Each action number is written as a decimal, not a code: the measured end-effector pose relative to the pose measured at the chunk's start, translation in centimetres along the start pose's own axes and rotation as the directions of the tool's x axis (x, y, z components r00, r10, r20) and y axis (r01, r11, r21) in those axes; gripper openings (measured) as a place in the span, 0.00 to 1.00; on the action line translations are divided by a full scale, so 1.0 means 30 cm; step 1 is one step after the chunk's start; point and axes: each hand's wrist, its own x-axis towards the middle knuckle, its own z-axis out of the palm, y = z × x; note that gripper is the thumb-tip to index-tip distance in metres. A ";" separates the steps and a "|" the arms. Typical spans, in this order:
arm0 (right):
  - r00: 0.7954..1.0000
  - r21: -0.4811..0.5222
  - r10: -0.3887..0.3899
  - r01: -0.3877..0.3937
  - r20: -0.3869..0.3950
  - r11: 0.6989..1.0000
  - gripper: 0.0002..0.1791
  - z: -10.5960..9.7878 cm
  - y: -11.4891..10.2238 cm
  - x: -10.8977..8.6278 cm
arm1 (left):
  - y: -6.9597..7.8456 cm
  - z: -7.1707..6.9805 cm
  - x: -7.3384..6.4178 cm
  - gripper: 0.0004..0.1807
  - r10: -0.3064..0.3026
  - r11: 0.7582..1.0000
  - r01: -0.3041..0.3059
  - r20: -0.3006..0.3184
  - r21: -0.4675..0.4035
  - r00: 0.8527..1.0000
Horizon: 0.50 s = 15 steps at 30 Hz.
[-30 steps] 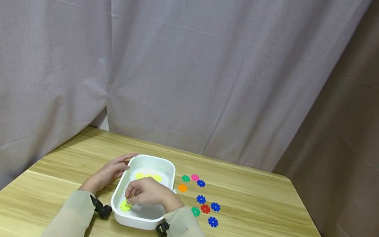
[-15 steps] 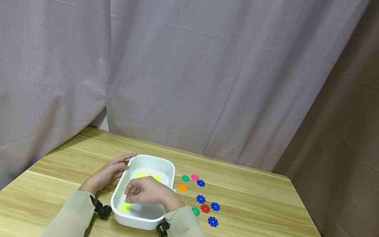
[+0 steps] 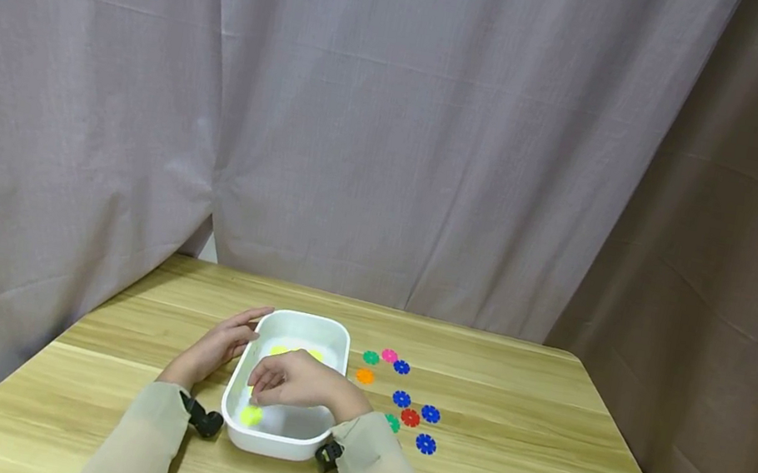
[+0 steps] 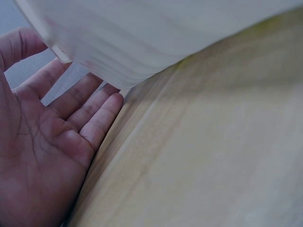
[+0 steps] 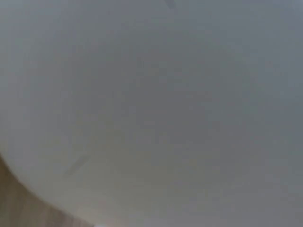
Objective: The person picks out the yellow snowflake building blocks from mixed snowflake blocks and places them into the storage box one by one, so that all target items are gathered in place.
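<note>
A white rectangular tray stands on the wooden table with several yellow flower-shaped discs inside. Some of these discs lie toward its far end, and one yellow disc is near its front left corner. My left hand rests against the tray's left side, its fingers extended along the outer wall in the left wrist view. Inside the tray, my right hand hovers with curled fingers just above the front yellow disc. Whether its fingertips pinch anything is hidden. Only the blurred tray wall fills most of the right wrist view.
Right of the tray, loose flower-shaped discs lie on the table: several blue discs, green discs, an orange disc, a pink disc and a red disc. Grey curtains hang behind the table.
My right fingers have lifted slightly off the front yellow disc, which they touched a second ago. The left hand and the tray stay in place.
</note>
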 end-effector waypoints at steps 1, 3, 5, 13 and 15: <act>1.000 0.003 -0.003 0.003 0.000 1.000 0.10 -0.002 -0.001 -0.001 | 0.000 0.000 0.000 0.33 0.000 1.000 0.000 0.000 -0.001 1.000; 1.000 0.004 -0.008 0.008 0.001 1.000 0.10 -0.006 -0.004 -0.002 | 0.000 0.000 0.000 0.33 -0.003 1.000 0.003 -0.004 -0.002 1.000; 1.000 0.003 -0.012 0.012 -0.003 1.000 0.09 -0.009 -0.006 -0.002 | 0.001 0.001 0.001 0.33 -0.004 1.000 0.004 -0.005 -0.003 1.000; 0.999 -0.016 -0.022 0.021 -0.031 1.000 0.09 -0.017 -0.005 -0.009 | -0.003 0.002 0.002 0.32 -0.001 1.000 0.001 -0.011 -0.013 1.000; 0.999 -0.018 -0.027 0.026 -0.038 1.000 0.09 -0.018 -0.003 -0.011 | -0.003 0.003 0.001 0.32 -0.004 1.000 0.004 -0.018 -0.015 1.000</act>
